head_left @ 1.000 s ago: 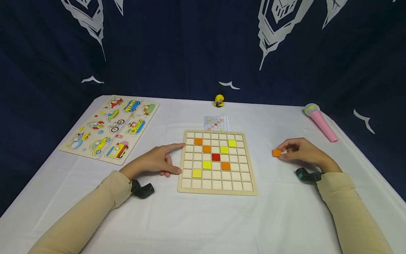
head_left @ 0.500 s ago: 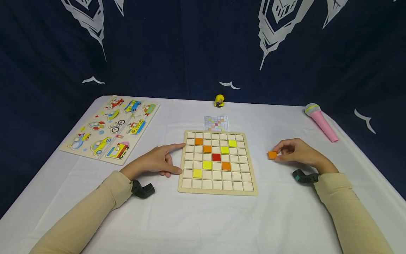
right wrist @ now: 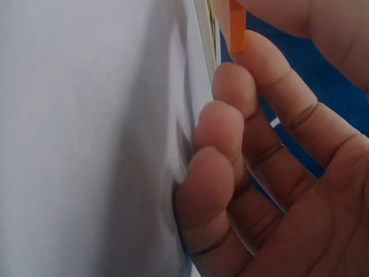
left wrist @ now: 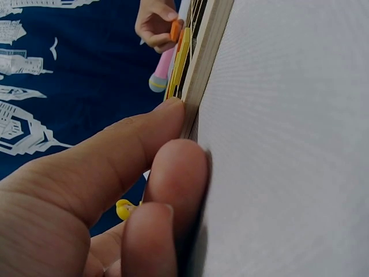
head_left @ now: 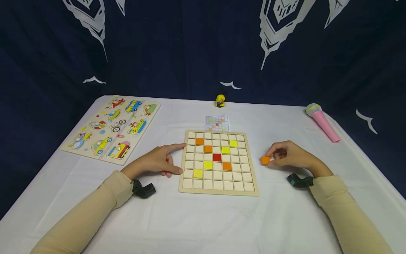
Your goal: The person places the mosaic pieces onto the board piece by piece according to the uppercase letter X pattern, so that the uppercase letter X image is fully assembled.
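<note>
My right hand [head_left: 289,154] pinches an orange square tile [head_left: 265,160] between thumb and fingers, just right of the wooden grid board [head_left: 219,193]. In the right wrist view the tile [right wrist: 237,26] shows its edge at the top, and the other fingers curl near the cloth. My left hand [head_left: 156,160] rests at the board's left edge, index finger and thumb spread and touching the frame. Several coloured tiles sit in the grid: a red tile [head_left: 217,157] near the middle, with yellow and orange ones lying along diagonals around it.
A small printed pattern card [head_left: 217,123] lies behind the board, and a yellow figurine [head_left: 220,101] stands farther back. At the left lies a vehicle picture puzzle [head_left: 111,128]. A pink toy microphone [head_left: 323,123] is at the back right of the white-covered table.
My right hand has moved left and slightly nearer to me, carrying the orange tile closer to the board. My left hand has stayed at the board's edge.
</note>
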`<act>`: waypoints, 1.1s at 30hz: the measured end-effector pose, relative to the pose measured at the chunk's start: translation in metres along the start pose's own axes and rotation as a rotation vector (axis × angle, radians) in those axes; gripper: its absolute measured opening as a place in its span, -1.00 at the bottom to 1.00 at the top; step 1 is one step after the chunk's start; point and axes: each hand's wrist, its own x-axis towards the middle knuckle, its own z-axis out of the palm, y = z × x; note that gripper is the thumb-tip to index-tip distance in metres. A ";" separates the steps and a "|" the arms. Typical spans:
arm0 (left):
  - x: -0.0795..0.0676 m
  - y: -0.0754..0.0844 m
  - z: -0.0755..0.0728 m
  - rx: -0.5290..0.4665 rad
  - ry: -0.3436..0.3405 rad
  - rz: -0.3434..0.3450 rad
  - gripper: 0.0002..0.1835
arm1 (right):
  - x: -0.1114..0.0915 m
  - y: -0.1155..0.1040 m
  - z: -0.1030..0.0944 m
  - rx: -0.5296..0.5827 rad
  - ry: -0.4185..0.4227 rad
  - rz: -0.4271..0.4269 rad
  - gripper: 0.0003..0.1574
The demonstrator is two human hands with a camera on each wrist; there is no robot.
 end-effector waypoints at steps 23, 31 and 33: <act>-0.001 0.001 0.000 -0.004 -0.007 0.008 0.08 | 0.016 -0.033 0.040 -0.007 -0.152 -0.132 -0.75; -0.001 0.001 -0.001 -0.003 -0.011 0.012 0.08 | 0.020 -0.050 0.057 -0.069 -0.157 -0.127 -0.71; -0.001 0.001 -0.001 -0.002 -0.011 0.013 0.08 | 0.021 -0.054 0.061 -0.085 -0.157 -0.110 -0.72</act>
